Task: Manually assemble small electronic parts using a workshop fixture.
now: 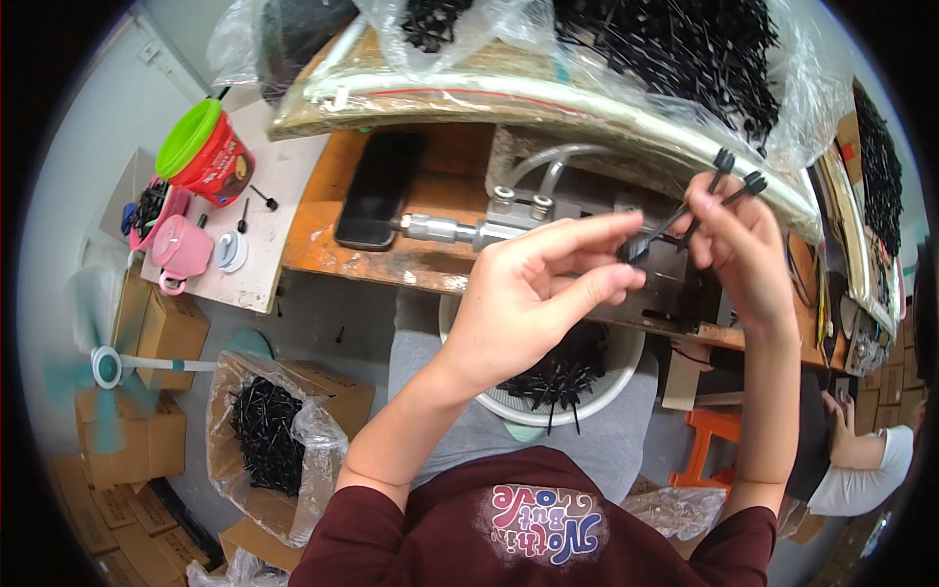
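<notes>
My right hand (738, 235) pinches two thin black plastic sticks (691, 207) with notched heads, which stick up past its fingers. My left hand (538, 293) reaches in from the left, thumb and fingers closed around a small dark end piece (636, 250) where one stick meets it. Behind the hands, a metal air cylinder (455, 230) with clear tubes lies on the wooden workbench (323, 245). In my lap, below the hands, rests a white basket (626, 367) holding many black plastic sticks (562, 372).
A raised shelf (421, 98) bears a heap of black parts (675, 49) in clear plastic. At the left are a phone (380, 191), a red tub (210, 157), a pink cup (181, 245), a fan (106, 367) and a lined carton (264, 430). Another person (866, 470) sits at the right.
</notes>
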